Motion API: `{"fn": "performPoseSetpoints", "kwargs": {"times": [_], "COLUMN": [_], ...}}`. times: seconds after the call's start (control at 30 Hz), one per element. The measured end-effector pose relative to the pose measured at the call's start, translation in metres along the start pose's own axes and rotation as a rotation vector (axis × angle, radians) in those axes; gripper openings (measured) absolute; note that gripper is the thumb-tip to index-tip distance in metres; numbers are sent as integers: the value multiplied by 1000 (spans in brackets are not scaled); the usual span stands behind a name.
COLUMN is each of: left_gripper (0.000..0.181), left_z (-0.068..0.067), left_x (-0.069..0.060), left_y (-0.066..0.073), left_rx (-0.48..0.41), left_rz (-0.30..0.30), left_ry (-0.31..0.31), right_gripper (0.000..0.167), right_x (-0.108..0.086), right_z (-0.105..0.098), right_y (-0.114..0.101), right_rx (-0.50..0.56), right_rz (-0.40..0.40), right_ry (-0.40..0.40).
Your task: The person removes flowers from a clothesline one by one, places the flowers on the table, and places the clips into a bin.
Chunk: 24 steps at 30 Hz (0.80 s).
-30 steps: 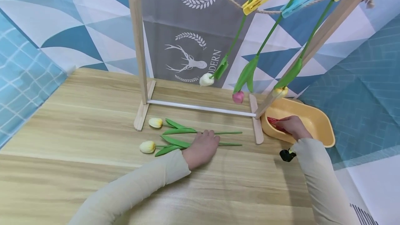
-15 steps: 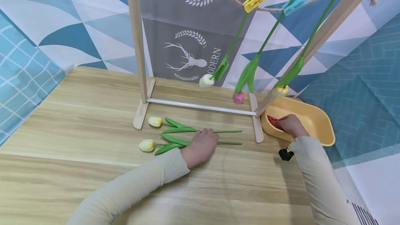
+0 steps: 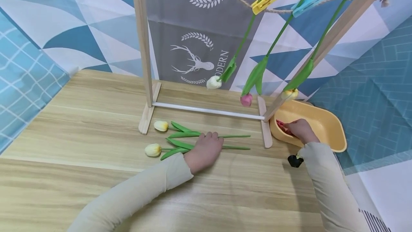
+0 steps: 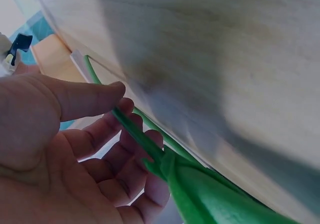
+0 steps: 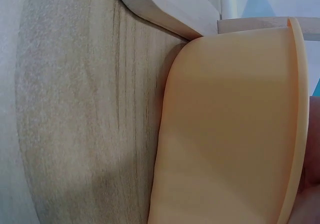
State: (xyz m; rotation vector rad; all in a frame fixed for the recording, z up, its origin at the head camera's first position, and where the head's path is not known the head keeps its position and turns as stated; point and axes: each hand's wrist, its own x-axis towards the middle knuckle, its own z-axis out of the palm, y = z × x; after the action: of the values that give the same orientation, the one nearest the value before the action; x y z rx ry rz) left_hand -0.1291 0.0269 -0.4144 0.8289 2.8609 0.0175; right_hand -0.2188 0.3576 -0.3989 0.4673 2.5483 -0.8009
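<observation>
Two yellow-white tulips lie side by side on the wooden table, the nearer tulip [image 3: 153, 150] and the farther tulip [image 3: 161, 126]. My left hand [image 3: 205, 151] is over the nearer one; in the left wrist view its thumb and forefinger pinch the green stem [image 4: 137, 134]. Inside the orange basin [image 3: 322, 117], my right hand [image 3: 301, 130] holds a red clothespin [image 3: 284, 128] with curled fingers. The right wrist view shows mostly the basin's outer wall, which hides the fingers. White, pink and yellow tulips hang head down from a rope by yellow and blue clothespins.
A wooden frame with a white crossbar [image 3: 209, 111] stands behind the lying tulips. Its right foot [image 3: 265, 131] is close against the basin. The rope [image 3: 277, 11] sags between the posts, with the hanging pink tulip [image 3: 246, 100] above the crossbar.
The red clothespin has turned slightly at my right fingertips inside the basin. My left hand has slid a little to the left along the stem; the tulips lie as before.
</observation>
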Motion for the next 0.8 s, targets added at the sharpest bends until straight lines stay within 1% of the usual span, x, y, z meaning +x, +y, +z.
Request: {"fn": "performPoseSetpoints", "kwargs": {"times": [0.1,0.23,0.37,0.43,0.57,0.67,0.8], "left_gripper": [24,17,9,12,21,25,26], "left_z": [-2,-2,-2,-3,-7,-10,-13], "left_x": [-2,-6,-9,-11,-14,-17,-20], "left_y": [-3,-8,-13,-15,-19,-23,-29], "left_rx": [-17,-54,-90,-107,-142,-168,-207], "left_rz": [-7,-14,-22,-30,-55,-65,-71], "left_ry": [7,37,82,95,94,96,121], "right_gripper": [41,46,51,53,57,59,60], "right_x": [-3,-6,-8,-10,-18,-26,-37], "right_z": [-1,-2,-1,0,0,-1,-1], "right_y": [-2,-3,-2,-3,-6,-7,-7], "right_rx": [29,71,164,202,249,262,260], "right_rz": [-4,-21,-31,-34,-55,-103,-183], "right_ry": [15,45,84,107,144,170,208]}}
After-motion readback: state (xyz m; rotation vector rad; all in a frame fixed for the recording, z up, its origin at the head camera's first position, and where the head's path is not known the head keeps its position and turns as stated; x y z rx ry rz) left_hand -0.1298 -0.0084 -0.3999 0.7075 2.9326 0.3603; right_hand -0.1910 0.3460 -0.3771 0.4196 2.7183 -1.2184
